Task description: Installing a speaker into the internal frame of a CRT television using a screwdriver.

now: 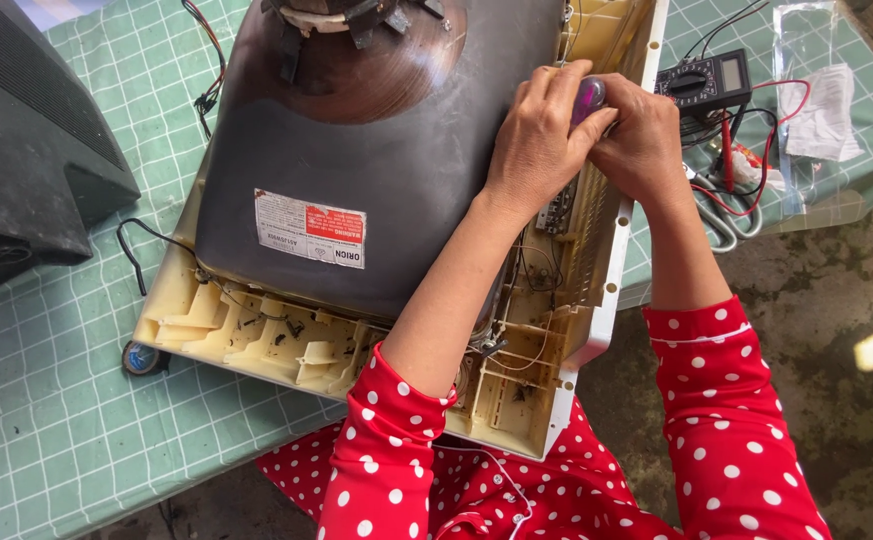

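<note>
The purple translucent screwdriver handle (588,98) stands upright over the right-hand edge of the opened cream plastic television shell (596,330), which lies face down on the green checked tabletop (46,400); the tool's shaft and tip are hidden beneath the palms, so what it bears on cannot be told. The work looks to be well into its middle: the back cover is already off, the dark grey glass picture tube (376,170) with its red-and-white label is laid bare, yet the tube sits in the shell and loose wires run along the inner rim, so much seems left undone. The left hand (536,140) is curled over the top of the handle, fingers closed on it, forearm reaching diagonally across the shell from a red sleeve with white dots. The right hand (641,135) closes on the same handle from the other side, knuckles upward, wrist bent downward. Just beyond the hands lie a black multimeter (706,82) with red and black leads and silver scissors (726,215), near a clear plastic bag (816,110)
</note>
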